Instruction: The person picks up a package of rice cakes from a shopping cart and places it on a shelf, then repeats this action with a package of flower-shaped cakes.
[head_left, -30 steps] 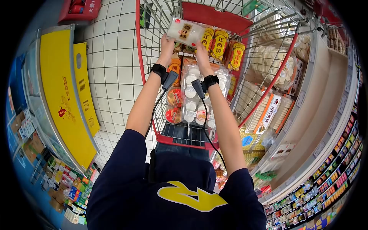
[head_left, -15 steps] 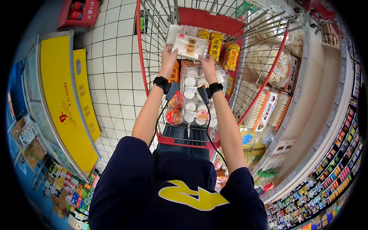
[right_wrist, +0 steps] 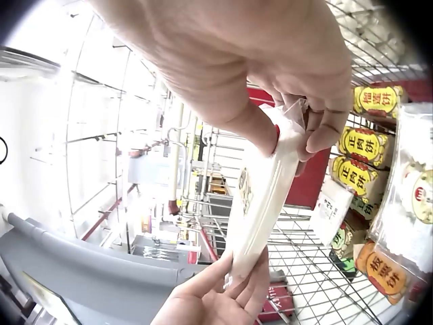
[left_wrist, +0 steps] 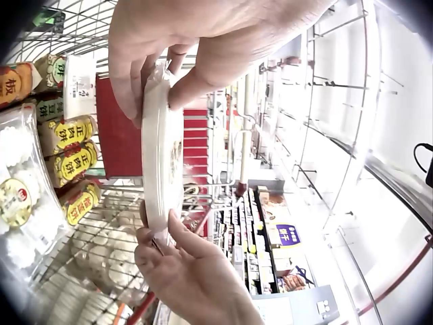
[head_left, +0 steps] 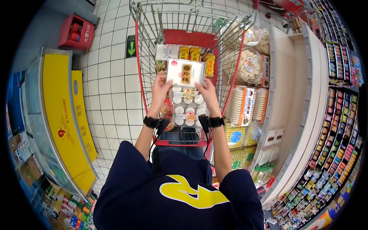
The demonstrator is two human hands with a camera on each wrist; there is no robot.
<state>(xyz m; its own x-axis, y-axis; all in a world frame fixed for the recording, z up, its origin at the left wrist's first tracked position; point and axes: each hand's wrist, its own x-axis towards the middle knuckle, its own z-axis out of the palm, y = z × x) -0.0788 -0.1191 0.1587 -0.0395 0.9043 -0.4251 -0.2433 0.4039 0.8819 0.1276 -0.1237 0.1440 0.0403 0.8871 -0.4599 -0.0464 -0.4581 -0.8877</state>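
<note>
White packet (head_left: pixel 185 76), flat and printed with dark characters on a tan label, is held up over the shopping cart (head_left: pixel 170 36), clear of the goods below. From my end I have both hands on it. The left hand (head_left: pixel 160 91) is clamped on its near left corner, and the right hand (head_left: pixel 208 94) is clamped likewise on the near right corner. My wrist views show the packet edge-on, each thumb on the printed face and the fingers behind.

Beneath, on the near side, I see a clear box (head_left: pixel 179 110) of round white pastries, with red-labelled packs (head_left: pixel 167 108) just left of it. Farther in stand 2 yellow-labelled packs (head_left: pixel 194 54) side by side, and 1 more yellow pack (head_left: pixel 209 66) is to their right. A pale pack (head_left: pixel 165 50) lies at the far left.

Right of the cart, I make out a round tub (head_left: pixel 251 66) and an orange-banded biscuit pack (head_left: pixel 241 106). To the left are white floor tiles (head_left: pixel 111 96) and a yellow-fronted case (head_left: pixel 59 115).
</note>
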